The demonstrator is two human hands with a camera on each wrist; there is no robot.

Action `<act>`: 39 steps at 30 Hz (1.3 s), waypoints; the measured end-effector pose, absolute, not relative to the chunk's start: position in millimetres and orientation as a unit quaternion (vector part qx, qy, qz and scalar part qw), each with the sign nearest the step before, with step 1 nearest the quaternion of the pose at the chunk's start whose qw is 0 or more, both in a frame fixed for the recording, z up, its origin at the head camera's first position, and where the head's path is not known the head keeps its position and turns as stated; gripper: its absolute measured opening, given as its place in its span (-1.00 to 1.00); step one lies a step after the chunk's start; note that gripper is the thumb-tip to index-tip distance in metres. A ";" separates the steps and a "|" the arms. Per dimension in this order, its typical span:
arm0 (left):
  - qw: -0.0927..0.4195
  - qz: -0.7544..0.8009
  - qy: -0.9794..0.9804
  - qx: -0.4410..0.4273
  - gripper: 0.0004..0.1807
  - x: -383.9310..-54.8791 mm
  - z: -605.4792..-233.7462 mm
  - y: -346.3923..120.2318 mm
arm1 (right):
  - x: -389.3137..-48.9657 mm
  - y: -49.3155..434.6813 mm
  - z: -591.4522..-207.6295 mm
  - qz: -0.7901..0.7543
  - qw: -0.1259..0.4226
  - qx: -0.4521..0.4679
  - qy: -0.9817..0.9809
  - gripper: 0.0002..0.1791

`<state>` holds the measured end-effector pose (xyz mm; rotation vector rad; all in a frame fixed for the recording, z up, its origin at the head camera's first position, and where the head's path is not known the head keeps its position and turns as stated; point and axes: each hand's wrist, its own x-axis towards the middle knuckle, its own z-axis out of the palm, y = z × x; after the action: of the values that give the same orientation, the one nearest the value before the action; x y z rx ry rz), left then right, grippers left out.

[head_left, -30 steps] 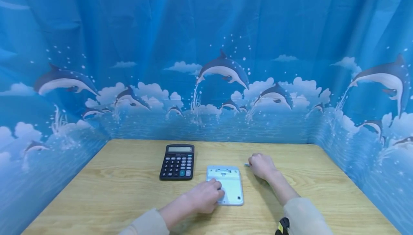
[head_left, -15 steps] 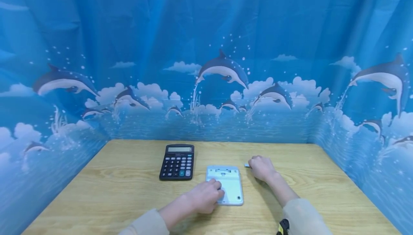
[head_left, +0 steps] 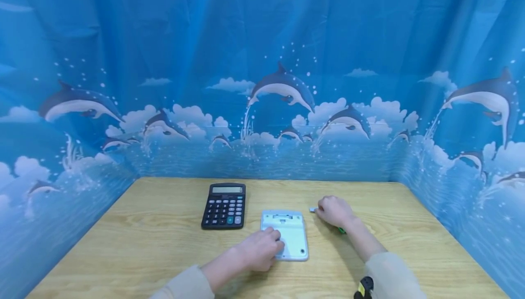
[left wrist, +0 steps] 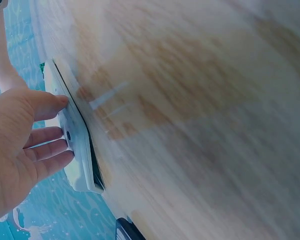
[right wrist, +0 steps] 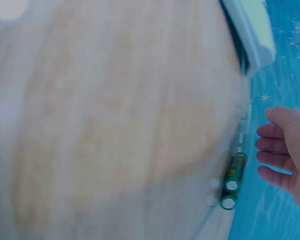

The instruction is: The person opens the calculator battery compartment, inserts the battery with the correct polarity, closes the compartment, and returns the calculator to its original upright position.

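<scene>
A flat pale blue-white device (head_left: 293, 239), shaped like a calculator, lies back side up on the table with a battery slot near its far end. My left hand (head_left: 260, 250) rests on its left part; in the left wrist view the thumb and slightly bent fingers touch its back. To the right, my right hand (head_left: 334, 211) is low over the table, with a small light piece (head_left: 313, 209) at its fingertips. Its fingers hang loosely curled in the right wrist view, nothing visible between them. Green batteries (right wrist: 234, 172) lie beside that hand, partly showing under the wrist in the head view.
A black calculator (head_left: 224, 206) lies face up to the left of the pale device. The wooden table (head_left: 164, 244) ends at blue dolphin-print curtains (head_left: 262, 157) at the back and both sides.
My right hand has shifted slightly to the right, and a green battery shows more clearly beneath the wrist. The left hand and the pale device stay in place.
</scene>
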<state>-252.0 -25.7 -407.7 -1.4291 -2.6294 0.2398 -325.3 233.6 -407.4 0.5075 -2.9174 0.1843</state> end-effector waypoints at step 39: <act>0.063 0.078 -0.875 -0.474 -0.71 -250.2 -404.2 -27.3 | -303.6 269.0 -388.5 0.118 -0.040 0.078 -0.989 -0.83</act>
<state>-250.2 -27.3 -404.2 -1.4312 -2.6433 0.2344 -303.6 269.0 -388.5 0.2516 -3.1893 0.3789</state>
